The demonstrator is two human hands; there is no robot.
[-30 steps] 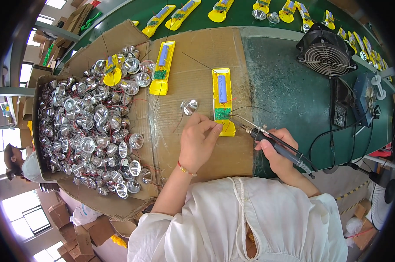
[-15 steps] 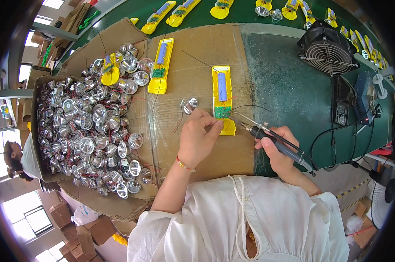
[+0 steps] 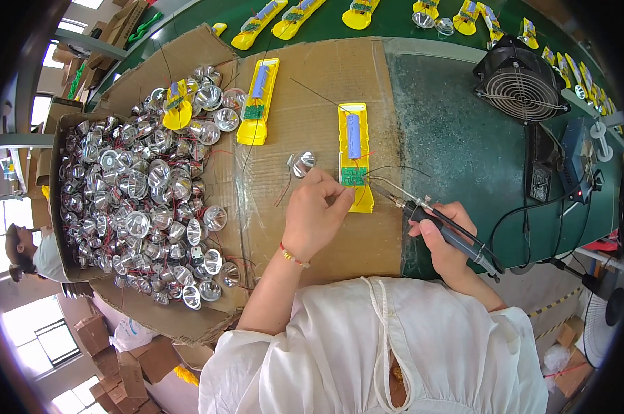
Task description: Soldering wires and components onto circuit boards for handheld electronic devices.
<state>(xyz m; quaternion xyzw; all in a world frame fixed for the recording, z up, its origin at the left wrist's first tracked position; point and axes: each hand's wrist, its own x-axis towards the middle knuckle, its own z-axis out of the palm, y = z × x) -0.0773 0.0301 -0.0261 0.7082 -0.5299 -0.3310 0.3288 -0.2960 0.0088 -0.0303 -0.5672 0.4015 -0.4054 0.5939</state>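
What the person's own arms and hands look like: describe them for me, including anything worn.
The left hand and right hand are ungloved. A thin red bracelet with gold-coloured beads circles the left wrist; none shows on the right. Loose, plain white sleeves, softly creased, leave both forearms bare. No markings are visible on either arm.

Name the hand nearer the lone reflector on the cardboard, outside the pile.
Left: the left hand is just below the reflector; the right hand is farther off, to its lower right.
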